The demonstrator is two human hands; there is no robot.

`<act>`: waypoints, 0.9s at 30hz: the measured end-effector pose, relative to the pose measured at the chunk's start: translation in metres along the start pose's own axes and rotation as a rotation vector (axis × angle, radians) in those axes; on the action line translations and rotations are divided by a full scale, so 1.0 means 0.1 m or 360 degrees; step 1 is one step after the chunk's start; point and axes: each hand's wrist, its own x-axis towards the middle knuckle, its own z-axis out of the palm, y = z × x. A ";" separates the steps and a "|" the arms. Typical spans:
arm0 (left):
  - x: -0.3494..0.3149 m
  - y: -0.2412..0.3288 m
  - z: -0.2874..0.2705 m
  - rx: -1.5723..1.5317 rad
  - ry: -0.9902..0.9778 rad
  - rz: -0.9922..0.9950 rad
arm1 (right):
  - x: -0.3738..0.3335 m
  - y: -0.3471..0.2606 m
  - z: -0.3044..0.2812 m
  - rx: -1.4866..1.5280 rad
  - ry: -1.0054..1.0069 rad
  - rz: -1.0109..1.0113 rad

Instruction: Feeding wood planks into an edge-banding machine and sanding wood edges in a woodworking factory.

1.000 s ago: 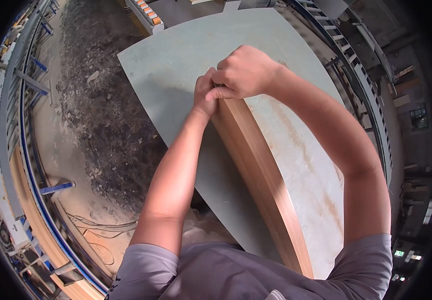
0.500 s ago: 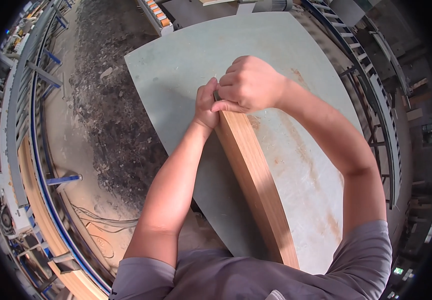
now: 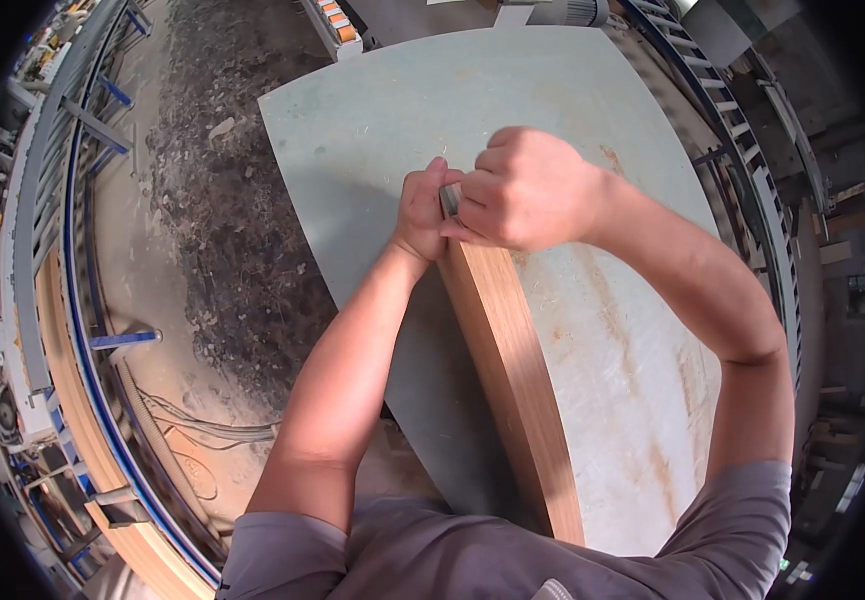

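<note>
A long light-brown wooden beam lies on the pale grey-green tabletop, running from my body toward the middle of the table. My left hand is closed around the beam's far end from the left side, thumb upward. Just right of it, my right hand is curled into a fist over the same end, its thumb along the top edge. Between the two hands shows a small dark, flat, metallic-looking piece, pinched by the right hand. Its kind cannot be made out, as the fingers cover most of it.
Roller conveyors with blue-edged frames run along the left, and another conveyor stands at the right. Long wooden boards lie at the left. Cables cross the dusty floor. A grey motor sits beyond the table's far edge.
My right hand has shifted a little to the right and nearer to me. More of the dark flat piece shows between the hands. My left hand stays at the beam's end.
</note>
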 end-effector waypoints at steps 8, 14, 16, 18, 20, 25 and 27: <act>0.12 -0.26 -0.15 -0.0292 -0.0027 -0.0187 | -0.02 -0.28 -0.25 -0.0102 -0.0033 -0.0044; 0.11 -0.16 -0.10 0.0087 -0.0124 -0.0113 | -0.12 -0.74 -0.63 -0.0100 -0.0149 -0.0009; 0.11 -0.19 -0.15 0.0063 -0.0024 0.0016 | -0.10 -0.99 -0.83 -0.0092 -0.0219 0.0054; 0.11 -0.20 -0.14 0.0030 -0.0015 -0.0028 | -0.09 -1.22 -1.03 -0.0078 -0.0324 0.0072; 0.10 -0.22 -0.12 0.0138 -0.0040 0.0094 | -0.14 -1.47 -1.16 -0.0085 -0.0374 0.0129; 0.13 -0.28 -0.12 0.0075 -0.0020 0.0022 | -0.30 -1.42 -1.11 0.0218 0.0076 0.0538; 0.11 -0.25 -0.25 0.0015 -0.0023 -0.0041 | -0.42 -1.48 -0.96 0.0577 0.0288 0.0866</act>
